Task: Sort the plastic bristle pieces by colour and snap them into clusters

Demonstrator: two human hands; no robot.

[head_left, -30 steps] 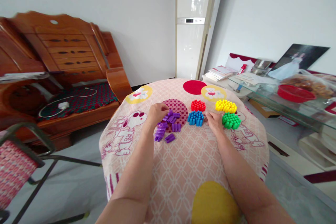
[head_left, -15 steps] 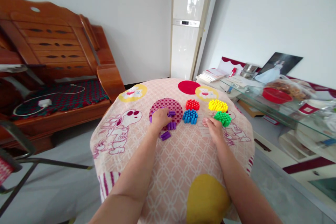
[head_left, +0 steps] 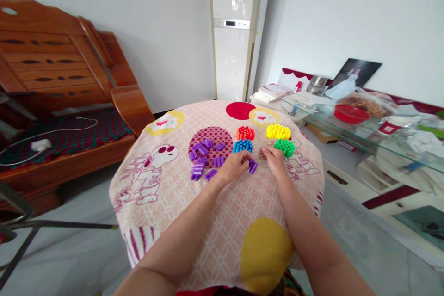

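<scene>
Purple pieces [head_left: 199,166] lie scattered on the dark red checked circle of the tablecloth and just in front of it. My left hand [head_left: 236,165] is closed on a purple piece [head_left: 253,166] in front of the blue cluster [head_left: 242,146]. To its right, my right hand [head_left: 272,157] rests near the green cluster [head_left: 284,147], fingers pressed together; what they hold, if anything, is too small to make out. A red cluster [head_left: 245,132] stands behind the blue one, and a yellow cluster [head_left: 278,131] behind the green.
The round table wears a patterned cloth [head_left: 222,222]. A glass-topped cabinet [head_left: 398,143] on the right carries a red bowl [head_left: 351,114], papers and bags. At the left stands a wooden bench [head_left: 62,148], with a metal-framed seat [head_left: 65,225] nearer. A tall white unit [head_left: 231,60] is behind.
My left hand has moved right from the purple pieces to beside my right hand, bringing a purple piece. The view has shifted slightly, and my right hand stays near the green cluster.
</scene>
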